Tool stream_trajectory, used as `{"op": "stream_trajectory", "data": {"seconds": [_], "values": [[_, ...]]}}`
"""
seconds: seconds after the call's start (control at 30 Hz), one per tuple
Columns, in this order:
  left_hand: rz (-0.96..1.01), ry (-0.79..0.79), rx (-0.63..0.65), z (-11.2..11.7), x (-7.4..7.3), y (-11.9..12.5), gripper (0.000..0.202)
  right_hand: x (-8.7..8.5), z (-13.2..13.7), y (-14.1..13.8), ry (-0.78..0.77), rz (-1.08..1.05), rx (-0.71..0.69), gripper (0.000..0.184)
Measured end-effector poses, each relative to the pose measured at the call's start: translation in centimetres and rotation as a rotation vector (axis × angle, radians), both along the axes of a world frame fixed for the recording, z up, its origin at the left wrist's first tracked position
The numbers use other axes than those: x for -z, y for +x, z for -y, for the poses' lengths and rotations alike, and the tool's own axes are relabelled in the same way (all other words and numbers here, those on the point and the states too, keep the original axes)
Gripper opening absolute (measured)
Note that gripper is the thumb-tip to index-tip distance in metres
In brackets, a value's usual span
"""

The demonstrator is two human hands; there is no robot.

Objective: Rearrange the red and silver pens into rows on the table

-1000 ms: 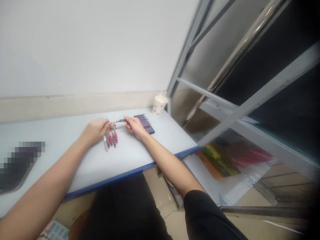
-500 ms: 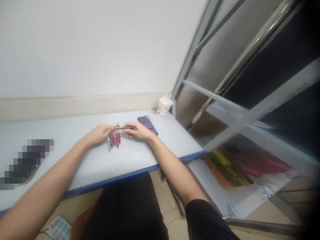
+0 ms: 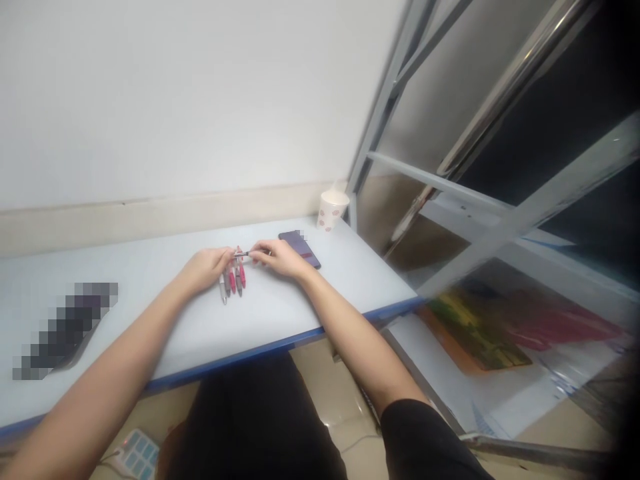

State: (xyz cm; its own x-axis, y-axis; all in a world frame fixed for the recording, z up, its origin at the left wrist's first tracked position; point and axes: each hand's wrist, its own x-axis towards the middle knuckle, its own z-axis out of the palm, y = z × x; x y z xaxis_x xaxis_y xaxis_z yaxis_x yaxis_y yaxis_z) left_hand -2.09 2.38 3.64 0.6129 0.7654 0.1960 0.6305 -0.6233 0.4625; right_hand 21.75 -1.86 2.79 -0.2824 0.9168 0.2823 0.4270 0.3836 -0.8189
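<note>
A slim dark pen (image 3: 243, 253) is held level between my two hands, just above the table. My left hand (image 3: 207, 265) pinches its left end between thumb and fingers. Around its other end the fingers of my right hand (image 3: 279, 257) are closed, hiding part of the barrel. Below the held pen, several pens lie side by side on the table: a white pen (image 3: 223, 291) at the left, then grey and pink ones, with a pink pen (image 3: 243, 275) at the right. My left hand partly covers the upper parts of some of them.
Beyond my right hand a dark phone (image 3: 303, 251) lies on the white table (image 3: 200, 340). A paper cup (image 3: 331, 212) stands in the back corner. A pixelated dark object (image 3: 70, 327) is at the left. A metal frame (image 3: 385, 107) rises at the right, and a power strip (image 3: 136, 453) lies below.
The whole view has shifted a little, so the table and hands appear slightly further right. Both hands keep hold of the dark pen, and the row of pens lies as before.
</note>
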Motion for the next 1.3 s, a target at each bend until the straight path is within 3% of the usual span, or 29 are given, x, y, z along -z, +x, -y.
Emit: {"op": "stream_trajectory", "data": {"seconds": [0.3,0.43,0.63,0.7,0.83,0.93,1.07,1.3], "values": [[-0.023,-0.012,-0.026,0.1,0.0,0.3,0.050,0.2,0.0,0.2,-0.011,0.004,0.058,0.025],[-0.016,-0.027,-0.041,0.0,0.2,0.2,0.050,0.3,0.0,0.3,-0.192,-0.029,0.103,0.042],[0.140,-0.055,-0.019,0.3,0.2,0.3,0.048,0.0,-0.5,0.5,-0.182,-0.465,0.069,0.036],[0.255,-0.169,0.023,0.6,0.1,0.4,0.051,0.0,-0.7,0.5,-0.195,-0.606,0.011,0.037],[0.439,-0.544,0.108,0.9,0.0,1.0,0.056,0.1,-0.7,0.2,-0.209,-0.785,-0.059,0.036],[0.541,-0.632,0.142,0.6,0.0,1.3,0.058,-0.1,-0.6,0.2,-0.157,-0.827,-0.008,0.039],[0.581,-0.610,0.098,0.6,0.1,1.5,0.055,-0.2,-1.0,0.4,-0.070,-0.861,0.113,0.048],[0.553,-0.419,0.034,1.1,1.1,1.4,0.038,0.1,-1.7,0.7,0.052,-0.901,0.287,0.044]]}}
